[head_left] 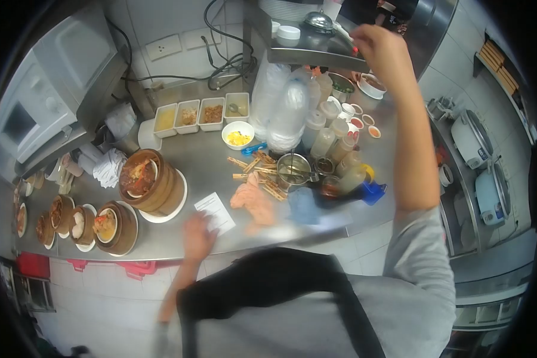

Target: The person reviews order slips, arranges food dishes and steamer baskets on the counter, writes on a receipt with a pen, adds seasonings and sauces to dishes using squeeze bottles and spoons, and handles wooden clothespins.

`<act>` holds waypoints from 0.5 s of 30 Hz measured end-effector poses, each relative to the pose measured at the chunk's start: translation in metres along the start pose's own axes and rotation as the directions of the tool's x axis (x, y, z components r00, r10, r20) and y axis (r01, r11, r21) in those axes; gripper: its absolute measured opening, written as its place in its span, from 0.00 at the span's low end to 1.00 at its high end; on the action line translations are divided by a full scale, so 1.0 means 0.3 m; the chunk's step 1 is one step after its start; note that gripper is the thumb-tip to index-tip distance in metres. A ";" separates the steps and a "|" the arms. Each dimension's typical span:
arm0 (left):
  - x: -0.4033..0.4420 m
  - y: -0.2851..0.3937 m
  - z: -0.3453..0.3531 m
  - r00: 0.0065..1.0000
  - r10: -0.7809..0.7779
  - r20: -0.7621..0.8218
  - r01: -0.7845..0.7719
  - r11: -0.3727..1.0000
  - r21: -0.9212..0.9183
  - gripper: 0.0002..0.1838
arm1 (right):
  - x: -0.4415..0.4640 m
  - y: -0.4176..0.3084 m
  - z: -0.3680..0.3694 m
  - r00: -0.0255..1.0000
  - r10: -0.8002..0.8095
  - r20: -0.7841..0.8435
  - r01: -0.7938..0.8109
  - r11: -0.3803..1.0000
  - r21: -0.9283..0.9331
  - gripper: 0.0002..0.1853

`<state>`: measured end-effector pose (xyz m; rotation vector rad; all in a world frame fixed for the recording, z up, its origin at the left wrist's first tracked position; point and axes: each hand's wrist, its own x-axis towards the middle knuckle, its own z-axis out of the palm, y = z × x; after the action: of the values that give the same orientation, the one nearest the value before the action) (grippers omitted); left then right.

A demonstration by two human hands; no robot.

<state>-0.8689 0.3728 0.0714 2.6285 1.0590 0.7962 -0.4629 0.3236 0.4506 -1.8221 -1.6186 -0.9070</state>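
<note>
My left hand (198, 236), blurred by motion, is at the counter's front edge. Its fingertips reach the lower left side of a white printed slip (219, 215) lying flat; whether they grip it cannot be made out. Raised at the upper right, my right hand (376, 46) is in front of the steel shelf (316, 57), its fingers drawn together. Anything between those fingers is too small to tell. A small red item (355, 51) shows just below them. On the shelf stand a domed metal lid (319, 22) and a white round container (289, 33).
Bamboo steamers (170, 191) with food stand on the counter's left. Four trays (187, 117), a bowl of yellow pieces (238, 136), clothespins (267, 170), a metal pot (293, 170), an orange cloth (253, 200) and squeeze bottles (323, 143) occupy the middle and right.
</note>
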 end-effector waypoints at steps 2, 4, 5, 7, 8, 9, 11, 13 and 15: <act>0.003 0.007 0.001 1.000 0.007 -0.006 -0.007 0.999 0.037 0.22 | 0.121 0.118 0.071 0.973 -0.048 0.225 0.119 0.942 -0.315 0.12; 0.003 0.011 0.003 1.000 0.003 -0.005 -0.003 0.999 0.039 0.22 | 0.145 0.148 0.092 0.933 -0.179 0.312 0.313 0.831 -0.460 0.13; 0.004 0.014 0.002 1.000 0.001 -0.005 -0.001 0.999 0.041 0.22 | 0.136 0.160 0.095 0.910 -0.131 0.394 0.327 0.811 -0.484 0.14; 0.009 0.022 -0.006 1.000 -0.004 0.000 0.004 0.999 0.051 0.21 | 0.102 0.115 0.055 0.841 -0.030 0.540 0.365 0.768 -0.526 0.14; 0.009 0.022 -0.006 1.000 -0.007 0.000 0.007 0.999 0.051 0.21 | 0.084 0.093 0.018 0.819 0.015 0.573 0.382 0.731 -0.566 0.15; 0.007 0.019 -0.002 1.000 -0.011 0.000 0.011 0.999 0.049 0.22 | 0.044 0.067 -0.020 0.840 -0.031 0.542 0.383 0.742 -0.550 0.16; 0.010 0.015 0.007 0.999 -0.042 0.031 0.041 0.999 0.029 0.24 | -0.028 0.038 -0.067 0.871 -0.126 0.475 0.390 0.765 -0.512 0.17; 0.009 0.024 -0.002 0.999 -0.052 0.012 0.051 0.998 0.038 0.25 | -0.060 0.122 -0.027 0.902 -0.234 0.364 0.390 0.805 -0.448 0.18; 0.011 0.032 -0.009 0.995 -0.103 0.009 0.102 0.994 0.031 0.26 | -0.048 0.155 0.009 0.906 -0.267 0.327 0.377 0.861 -0.341 0.20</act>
<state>-0.8629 0.3681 0.0785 2.5759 1.2016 0.7495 -0.4173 0.3102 0.4397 -2.0472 -2.0830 -1.2599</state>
